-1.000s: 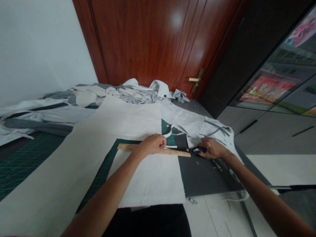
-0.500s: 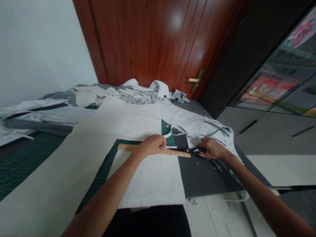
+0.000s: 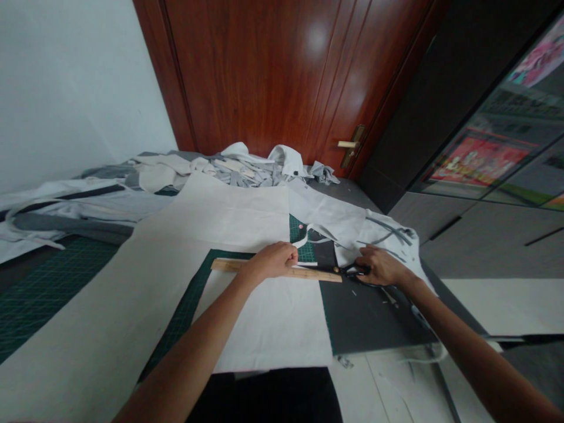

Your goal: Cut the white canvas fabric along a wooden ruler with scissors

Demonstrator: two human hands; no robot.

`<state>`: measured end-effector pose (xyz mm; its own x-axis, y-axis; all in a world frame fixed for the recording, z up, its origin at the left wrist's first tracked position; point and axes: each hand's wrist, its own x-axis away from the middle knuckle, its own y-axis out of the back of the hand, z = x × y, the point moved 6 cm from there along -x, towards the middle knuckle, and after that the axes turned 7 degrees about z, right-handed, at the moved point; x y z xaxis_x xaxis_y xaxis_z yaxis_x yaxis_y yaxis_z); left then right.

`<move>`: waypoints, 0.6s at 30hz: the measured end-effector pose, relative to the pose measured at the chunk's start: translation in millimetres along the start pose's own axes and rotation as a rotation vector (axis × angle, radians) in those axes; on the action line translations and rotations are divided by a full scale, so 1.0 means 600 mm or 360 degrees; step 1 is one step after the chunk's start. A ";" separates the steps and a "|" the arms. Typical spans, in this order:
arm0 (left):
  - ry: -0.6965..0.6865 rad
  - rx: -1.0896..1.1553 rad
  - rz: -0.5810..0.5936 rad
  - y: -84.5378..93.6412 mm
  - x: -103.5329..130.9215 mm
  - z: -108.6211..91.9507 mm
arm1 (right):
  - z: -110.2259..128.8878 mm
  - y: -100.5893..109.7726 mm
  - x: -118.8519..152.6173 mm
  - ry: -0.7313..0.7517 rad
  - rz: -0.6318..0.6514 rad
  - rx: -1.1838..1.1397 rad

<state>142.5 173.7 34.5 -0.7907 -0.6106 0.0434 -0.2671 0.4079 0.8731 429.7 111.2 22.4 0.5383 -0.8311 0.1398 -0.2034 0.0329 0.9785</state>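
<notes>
My right hand grips the handles of black scissors, whose blades point left along the far edge of a wooden ruler. With closed fingers, my left hand rests over the ruler and pinches a narrow strip of white cloth that curls up and to the right. Under the ruler lies a piece of white fabric, flat on a green cutting mat. My left fingers partly hide the ruler's middle and the strip's held end.
A large cream fabric sheet spreads across the left. Cloth scraps are heaped at the back by the wooden door. More white cloth with grey strips lies right of the mat. The dark table ends at the right front; a cabinet stands beyond.
The view has shifted very slightly. Both hands, the scissors and the ruler keep almost the same places.
</notes>
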 end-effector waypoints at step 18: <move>-0.0025 0.0016 -0.0008 0.002 0.001 -0.006 | 0.000 0.000 0.001 0.0030 -0.0029 -0.0006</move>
<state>143.5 171.5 37.3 -0.7979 -0.6020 0.0314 -0.2766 0.4119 0.8682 429.8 110.7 22.3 0.5573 -0.8208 0.1249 -0.1902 0.0201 0.9815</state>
